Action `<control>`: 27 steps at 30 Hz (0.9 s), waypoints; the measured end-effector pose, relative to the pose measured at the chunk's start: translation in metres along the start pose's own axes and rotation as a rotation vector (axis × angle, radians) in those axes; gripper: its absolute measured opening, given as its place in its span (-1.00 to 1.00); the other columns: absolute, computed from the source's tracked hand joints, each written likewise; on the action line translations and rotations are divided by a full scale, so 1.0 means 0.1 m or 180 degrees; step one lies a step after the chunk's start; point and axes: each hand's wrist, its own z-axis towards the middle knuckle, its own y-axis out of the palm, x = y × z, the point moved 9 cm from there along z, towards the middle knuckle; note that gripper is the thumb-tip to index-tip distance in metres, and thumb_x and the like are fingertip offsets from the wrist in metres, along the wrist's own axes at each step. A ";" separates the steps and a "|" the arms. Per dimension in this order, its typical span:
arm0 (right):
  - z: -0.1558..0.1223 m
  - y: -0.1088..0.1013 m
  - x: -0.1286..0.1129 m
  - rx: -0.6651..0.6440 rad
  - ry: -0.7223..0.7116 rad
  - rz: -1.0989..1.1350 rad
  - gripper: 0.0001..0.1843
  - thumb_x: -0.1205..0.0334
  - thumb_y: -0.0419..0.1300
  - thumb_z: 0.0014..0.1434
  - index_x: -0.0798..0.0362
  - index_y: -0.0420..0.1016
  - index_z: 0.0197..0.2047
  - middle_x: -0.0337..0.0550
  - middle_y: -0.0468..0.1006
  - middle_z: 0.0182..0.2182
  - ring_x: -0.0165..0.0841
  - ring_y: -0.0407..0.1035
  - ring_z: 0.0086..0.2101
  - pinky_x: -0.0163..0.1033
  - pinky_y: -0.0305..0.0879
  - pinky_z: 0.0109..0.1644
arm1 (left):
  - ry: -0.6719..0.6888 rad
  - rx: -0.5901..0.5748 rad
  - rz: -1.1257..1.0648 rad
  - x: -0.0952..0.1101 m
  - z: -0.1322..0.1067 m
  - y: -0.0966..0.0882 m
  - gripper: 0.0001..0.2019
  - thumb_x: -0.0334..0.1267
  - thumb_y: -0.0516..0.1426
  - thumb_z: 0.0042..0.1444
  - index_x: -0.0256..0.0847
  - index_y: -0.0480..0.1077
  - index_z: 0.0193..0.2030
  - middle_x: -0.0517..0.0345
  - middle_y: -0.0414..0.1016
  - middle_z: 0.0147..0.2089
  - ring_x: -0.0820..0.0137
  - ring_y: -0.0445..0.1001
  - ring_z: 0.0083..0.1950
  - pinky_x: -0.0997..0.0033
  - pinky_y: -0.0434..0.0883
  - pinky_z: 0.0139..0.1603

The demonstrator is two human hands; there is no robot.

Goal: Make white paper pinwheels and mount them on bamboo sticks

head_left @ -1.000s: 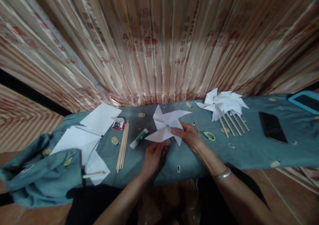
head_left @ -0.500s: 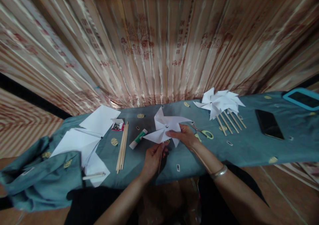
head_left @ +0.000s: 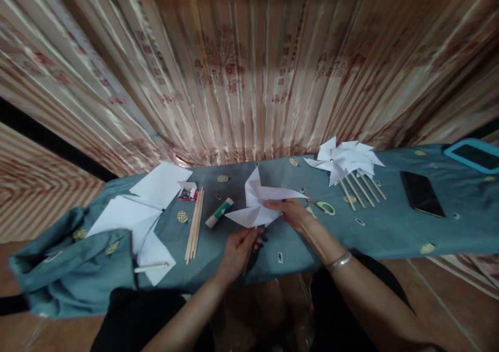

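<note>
A white paper pinwheel is held up in front of me, its face tilted upward. My right hand grips it from the right, with the thumb near its centre and the other fingers behind the paper. Just below, my left hand pinches a thin wooden stick that points down out of the fist. The stick's upper end is hidden behind the paper, so I cannot tell how it joins the pinwheel. Left of the pinwheel lies a green and white glue stick; scissors with light green handles lie to its right.
Loose wooden sticks lie beside a small red box of pins. White paper sheets and a pen are at the left. Finished pinwheels, a black phone and a blue-framed tablet occupy the right. Curtains hang behind.
The pinwheel has tipped and turned slightly in my hands; its centre pin, visible before, is no longer plain near my right thumb. My left hand has shifted slightly down. The view has moved a little.
</note>
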 end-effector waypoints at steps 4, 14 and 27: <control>0.00 0.09 0.04 -0.0114 -0.0040 0.0139 -0.57 0.26 0.51 -0.38 0.15 0.64 -0.33 0.00 0.67 -0.36 -0.06 0.53 -0.19 0.00 0.40 -0.02 | 0.0009 -0.0044 0.0002 -0.04 -0.01 -0.03 -0.47 0.21 0.33 -0.26 -0.28 0.62 -0.36 0.11 0.47 -0.53 0.52 0.31 -0.53 0.52 0.24 -0.47; 0.01 0.07 0.11 -0.0120 0.0151 0.0090 -0.65 0.22 0.50 -0.32 0.15 0.63 -0.39 -0.03 0.67 -0.39 -0.18 0.53 -0.30 -0.11 0.42 -0.14 | 0.0011 -0.0055 -0.0064 -0.04 0.02 -0.01 -0.48 0.19 0.33 -0.23 -0.28 0.62 -0.33 0.08 0.49 -0.50 0.49 0.32 -0.50 0.49 0.27 -0.43; 0.02 0.06 0.14 -0.0127 0.0168 -0.0032 -0.64 0.17 0.53 -0.38 0.12 0.63 -0.46 -0.13 0.65 -0.50 -0.29 0.49 -0.48 -0.22 0.41 -0.35 | 0.0052 0.0071 -0.0142 0.06 0.05 0.01 -0.48 0.16 0.34 -0.23 -0.31 0.62 -0.32 0.09 0.48 -0.51 0.52 0.31 -0.53 0.50 0.27 -0.47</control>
